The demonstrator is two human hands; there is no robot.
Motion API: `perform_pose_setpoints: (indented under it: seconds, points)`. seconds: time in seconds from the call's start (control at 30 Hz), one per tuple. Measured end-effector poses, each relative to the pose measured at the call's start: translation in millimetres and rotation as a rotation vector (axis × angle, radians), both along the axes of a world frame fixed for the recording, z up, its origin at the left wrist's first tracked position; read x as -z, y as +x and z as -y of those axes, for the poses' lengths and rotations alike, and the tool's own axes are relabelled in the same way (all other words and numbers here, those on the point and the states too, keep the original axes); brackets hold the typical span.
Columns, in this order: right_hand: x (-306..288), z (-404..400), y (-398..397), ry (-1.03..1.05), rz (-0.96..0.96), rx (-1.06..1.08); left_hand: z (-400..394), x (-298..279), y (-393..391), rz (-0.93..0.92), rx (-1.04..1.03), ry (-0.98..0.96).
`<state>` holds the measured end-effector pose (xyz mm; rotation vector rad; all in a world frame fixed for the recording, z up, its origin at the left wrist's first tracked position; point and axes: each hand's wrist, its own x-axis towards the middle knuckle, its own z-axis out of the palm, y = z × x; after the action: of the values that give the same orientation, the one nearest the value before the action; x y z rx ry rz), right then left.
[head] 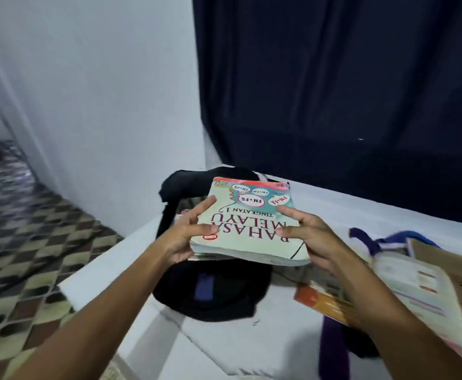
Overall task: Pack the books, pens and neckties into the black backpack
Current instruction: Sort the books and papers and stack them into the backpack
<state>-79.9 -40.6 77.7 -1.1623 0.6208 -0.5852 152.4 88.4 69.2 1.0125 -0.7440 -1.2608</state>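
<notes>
Two hands' grip, left (pixel 181 237) and right (pixel 316 237), around pale-green, curling-cornered Bahasa Melayu book (pixel 249 223).

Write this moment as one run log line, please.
left hand: grips Bahasa Melayu book | right hand: grips same | book: above black backpack

Backpack (pixel 210 292) mouth blocked by held book (pixel 249 223) — books (pixel 389 281) crowd right

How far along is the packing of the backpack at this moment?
Early to midway. One book edge seems to show inside the black backpack. Both the left hand and right hand hold the Bahasa Melayu book over it. More books and a purple necktie still wait.
</notes>
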Motion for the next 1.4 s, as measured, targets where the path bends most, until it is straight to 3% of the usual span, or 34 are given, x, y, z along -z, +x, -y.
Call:
perform_pose_setpoints:
  seconds: [0.27, 0.53, 0.7, 0.77, 0.93, 1.0, 1.07, 1.17, 1.23, 1.4]
  points:
    - [19.9, -3.6, 105.8, 0.123, -0.09, -0.096, -37.6, 8.2, 83.6, -0.007, -0.057, 0.205]
    - [10.6, 34.8, 141.8, 0.231, -0.081, 0.011, 14.1, -7.7, 109.4, -0.169, -0.005, 0.266]
    - [11.6, 61.5, 162.4, 0.162, -0.154, 0.069, 52.0, 4.7, 143.7, -0.134, 0.057, 0.305]
    - [12.4, 68.6, 167.2, -0.089, -0.322, 0.151, 59.9, 1.0, 148.7, 0.074, 0.055, 0.375]
    - [10.5, 47.9, 175.2, -1.026, -1.165, 0.096, 74.7, -23.5, 156.2, 1.052, 0.276, 0.703]
    - [15.5, 32.5, 178.5, -1.307, -1.185, 0.024, 88.1, -25.5, 157.7, 1.444, 0.103, 0.576]
    - [24.3, 20.9, 180.0, -1.35, -1.057, -0.16, 104.5, -19.3, 159.1, 1.739, -0.146, 0.281]
    - [44.1, 15.4, 181.6, -1.343, -1.093, -0.403, 132.3, 1.8, 161.2, 2.025, -0.173, -0.02]
    - [60.7, 16.7, 179.7, -1.386, -1.115, -0.408, 153.4, 13.3, 166.0, 2.166, -0.1, -0.041]
    - [75.5, 23.7, 184.3, -1.429, -1.113, -0.342, 190.6, 4.0, 180.9, 2.182, -0.015, -0.003]
